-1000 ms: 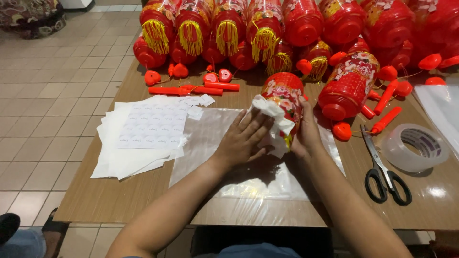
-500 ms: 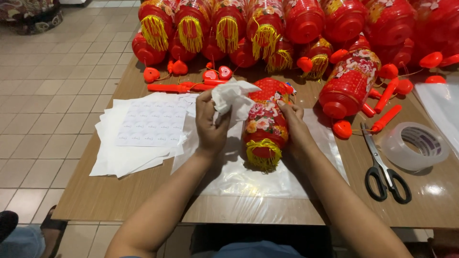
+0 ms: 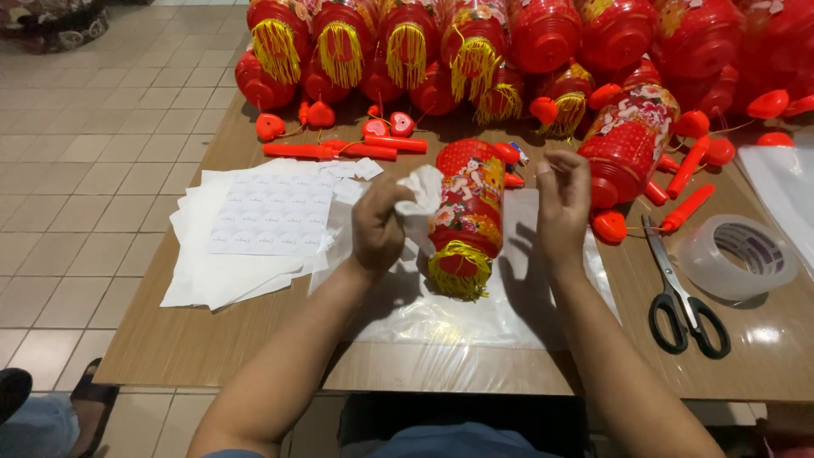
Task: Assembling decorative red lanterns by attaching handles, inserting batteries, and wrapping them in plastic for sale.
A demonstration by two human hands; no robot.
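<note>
Hands: left (image 3: 377, 227) grips 1 white cloth (image 3: 421, 193), right (image 3: 561, 199) pinched empty beside 1 lantern (image 3: 465, 216).

My left hand (image 3: 377, 227) covers part of the white cloth (image 3: 421, 193), so I cannot tell how far it wraps behind the red lantern (image 3: 465, 212). The lantern's far side, past my fingertips, is hidden. Beyond my right hand (image 3: 562, 203), the row of lanterns (image 3: 543, 34) is cut off by the top edge. Marks on the sticker sheet (image 3: 271, 212) are too small to tell.
</note>
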